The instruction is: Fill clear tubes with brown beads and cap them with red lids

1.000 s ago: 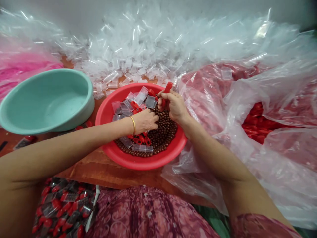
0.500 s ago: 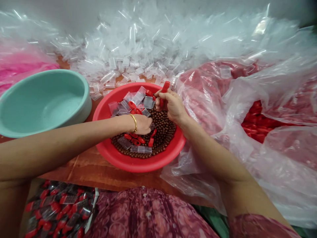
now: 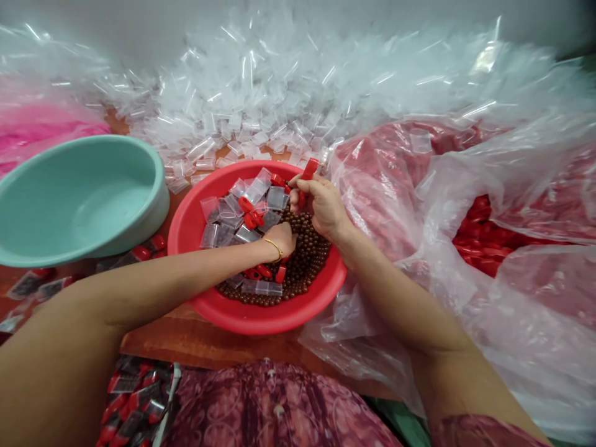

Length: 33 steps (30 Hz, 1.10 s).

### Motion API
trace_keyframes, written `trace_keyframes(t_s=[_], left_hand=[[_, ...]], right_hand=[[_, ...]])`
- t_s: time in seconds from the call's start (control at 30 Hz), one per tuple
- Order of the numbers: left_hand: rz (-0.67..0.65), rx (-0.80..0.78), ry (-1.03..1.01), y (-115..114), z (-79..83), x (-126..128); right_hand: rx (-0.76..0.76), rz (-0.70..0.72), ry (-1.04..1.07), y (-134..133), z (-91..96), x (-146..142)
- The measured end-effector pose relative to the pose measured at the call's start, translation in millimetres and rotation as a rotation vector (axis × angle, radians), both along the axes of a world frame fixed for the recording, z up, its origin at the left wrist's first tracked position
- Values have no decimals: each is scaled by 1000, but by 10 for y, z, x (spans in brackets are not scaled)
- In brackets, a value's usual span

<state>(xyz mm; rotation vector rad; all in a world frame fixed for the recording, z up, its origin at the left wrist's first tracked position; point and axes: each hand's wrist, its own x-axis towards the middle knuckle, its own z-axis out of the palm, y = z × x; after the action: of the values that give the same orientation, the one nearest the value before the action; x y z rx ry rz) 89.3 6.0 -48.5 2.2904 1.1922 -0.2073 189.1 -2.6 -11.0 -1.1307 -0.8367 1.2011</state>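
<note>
A red basin holds brown round balls, clear plastic cases and small red plastic caps. My right hand is above the basin's far right side, its thumb and fingers pinching a red cap that stands upright. Lower in the basin, my left hand, with a gold bangle at the wrist, reaches down among the balls. Its fingertips are hidden under the hand, so what they hold, if anything, does not show. Red caps and a clear case lie just below it.
A teal basin stands at left, beside several filled red-capped cases. Clear cases are heaped along the back. Plastic bags of red parts lie at right. More filled cases are near my lap.
My left hand has moved slightly right and lower into the balls, its forearm shifting with it. The right hand stays nearly in place with the red cap.
</note>
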Motion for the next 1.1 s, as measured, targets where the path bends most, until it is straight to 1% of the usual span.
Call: trace_keyframes(t_s=[0.03,0.1,0.17,0.3,0.37,0.47,0.5,0.57,0.63,0.7,0.83,0.9,1.0,1.1], left_hand=[[60,-13,-12,5,-31,23],[130,-32,-52,9,-67,53],[149,-60,-115,13,-70,54],[143,-99,-190,65,-53,-7],[178,-134,-260,109,-85,-46],[283,-277,-511,166,-180,-101],[304,-356,-615,178,-206,-124],[305,-534,-810,191,-221,-181],[269,-686,-944,192,-171,-257],[235,-758,-1011,186,-65,-343],[169,-741,-1046,151,186,-501],[148,-744,-1060,120,278,-560],[152,-774,-1077,65,359,-624],[222,-706,-1082,34,402,-674]], right_hand=[[2,0,-1,0,3,2],[4,-4,1,2,9,9],[9,-18,8,4,15,17],[12,-56,19,9,17,28],[8,-68,25,11,16,28],[5,-84,32,11,15,26],[6,-91,33,10,15,24],[11,-101,33,9,16,19],[13,-106,30,8,16,14],[17,-107,25,8,16,11],[38,-114,-18,5,17,5],[62,-122,-81,-9,21,-4],[102,-95,-234,-61,26,-26],[95,8,-360,-145,33,-41]])
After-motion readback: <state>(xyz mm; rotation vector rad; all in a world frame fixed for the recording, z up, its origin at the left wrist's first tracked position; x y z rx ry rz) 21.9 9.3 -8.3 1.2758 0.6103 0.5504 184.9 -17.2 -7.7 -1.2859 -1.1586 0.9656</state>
